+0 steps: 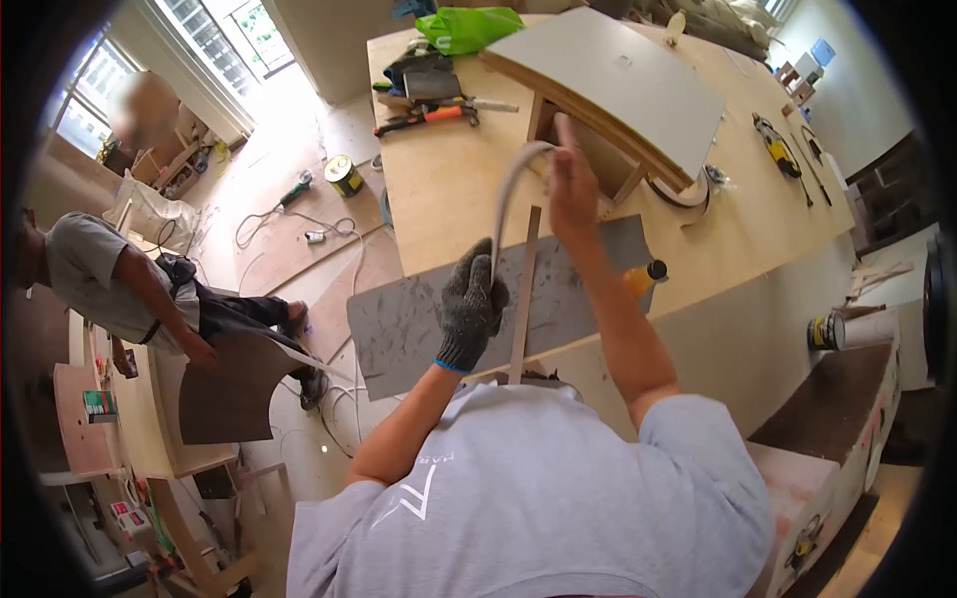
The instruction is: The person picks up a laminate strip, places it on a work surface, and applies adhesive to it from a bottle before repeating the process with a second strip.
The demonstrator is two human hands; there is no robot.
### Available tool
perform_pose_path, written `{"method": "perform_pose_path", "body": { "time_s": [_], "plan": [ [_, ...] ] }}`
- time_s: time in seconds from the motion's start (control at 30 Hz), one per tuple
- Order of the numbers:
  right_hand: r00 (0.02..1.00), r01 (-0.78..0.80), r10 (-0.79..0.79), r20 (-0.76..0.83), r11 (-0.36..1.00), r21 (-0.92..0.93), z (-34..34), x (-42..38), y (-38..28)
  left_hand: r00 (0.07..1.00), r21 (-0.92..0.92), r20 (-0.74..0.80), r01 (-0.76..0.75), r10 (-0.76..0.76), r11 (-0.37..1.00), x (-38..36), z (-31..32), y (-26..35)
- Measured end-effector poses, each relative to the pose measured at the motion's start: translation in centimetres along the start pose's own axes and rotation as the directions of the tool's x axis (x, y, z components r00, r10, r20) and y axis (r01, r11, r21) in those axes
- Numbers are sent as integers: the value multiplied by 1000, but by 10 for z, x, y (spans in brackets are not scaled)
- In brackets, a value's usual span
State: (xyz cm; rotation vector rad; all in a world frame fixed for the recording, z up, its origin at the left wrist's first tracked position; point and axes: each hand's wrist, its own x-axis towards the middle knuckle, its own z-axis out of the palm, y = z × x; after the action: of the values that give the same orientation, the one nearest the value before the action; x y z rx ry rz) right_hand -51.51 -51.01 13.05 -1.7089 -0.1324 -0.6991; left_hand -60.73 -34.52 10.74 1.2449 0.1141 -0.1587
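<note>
My left hand (471,304), in a dark grey knitted glove, is closed around a long, thin, pale edging strip (505,194). From there the strip bends upward and over to my bare right hand (575,194), which meets it near its upper bend with thumb and fingers. My right hand is beside the edge of a white-faced panel (623,80) that rests raised on a wooden frame (598,159). Below my hands lies a smudged grey sheet (409,334), with a narrow dark strip (526,289) across it. An orange-yellow bottle (643,277) stands right of my right forearm.
A hammer (429,119), tools and a green bag (469,30) lie on the workbench's (758,214) far left. A yellow-black tool (780,149) lies right. Left, another person (110,269) stands beside a dark curved panel (229,389). A can (343,175) and cords are on the floor.
</note>
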Motion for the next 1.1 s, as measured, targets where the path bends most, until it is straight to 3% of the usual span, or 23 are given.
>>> {"method": "perform_pose_path", "body": {
  "time_s": [0.03,0.07,0.13,0.2,0.27,0.3,0.33,0.37,0.43,0.5,0.6,0.67,0.7,0.77,0.8,0.87,0.9,0.93,1.0,1.1],
  "plan": [
    [998,7,-6,56,999,-34,11,-11,9,997,-17,54,-46,47,999,-5,5,8],
    [993,27,-20,114,998,-62,23,-17,16,912,407,-19,-367,409,837,8,-2,7],
    [979,9,8,204,997,-81,28,-70,14,776,444,-100,-525,623,726,74,-52,8],
    [953,10,21,301,995,-102,31,-124,20,872,-10,-267,-428,410,904,106,-81,51],
    [917,85,-42,396,992,-92,33,-170,23,928,-98,-272,-290,255,952,106,-77,83],
    [934,32,19,357,990,-135,34,-174,29,960,-128,-226,-197,164,972,111,-76,77],
    [947,-23,78,313,984,-176,33,-176,34,967,45,-117,-221,225,974,94,-63,66],
    [956,-80,136,261,973,-215,31,-178,39,981,182,-49,-177,189,967,83,-58,52],
    [983,63,-3,185,946,-317,-3,-130,60,990,316,52,-144,135,938,64,-81,20],
    [874,24,174,454,917,-397,-50,-86,54,1000,399,-16,7,-1,917,33,-108,10],
    [633,352,271,725,733,-582,-60,-58,46,995,521,36,64,-97,851,5,-162,-39],
    [763,282,182,620,770,-573,-61,-57,81,989,589,22,107,-148,801,-9,-181,-63],
    [817,254,134,561,790,-558,-59,-60,102,999,636,44,-14,-19,771,-14,-185,-73],
    [834,-77,407,372,754,-652,-57,-64,141,966,717,98,-236,240,656,-19,-187,-87],
    [800,-238,534,274,701,-672,-51,-64,156,975,799,68,-181,213,573,-20,-184,-87],
    [721,-330,651,237,623,-709,-29,-66,171,988,925,-5,-53,151,376,-21,-177,-83],
    [677,-372,704,213,578,-726,-17,-70,180,994,948,-9,-27,112,316,-18,-177,-85],
    [872,-211,477,111,570,-794,-4,-83,187,997,967,-16,-3,71,254,-12,-178,-92],
    [840,-272,533,98,570,-775,-1,-82,188,1000,991,-24,25,-10,128,-3,-180,-98],
    [836,-297,531,134,645,-704,-10,-76,197,996,994,46,-53,76,94,2,-180,-93]
  ]
}}
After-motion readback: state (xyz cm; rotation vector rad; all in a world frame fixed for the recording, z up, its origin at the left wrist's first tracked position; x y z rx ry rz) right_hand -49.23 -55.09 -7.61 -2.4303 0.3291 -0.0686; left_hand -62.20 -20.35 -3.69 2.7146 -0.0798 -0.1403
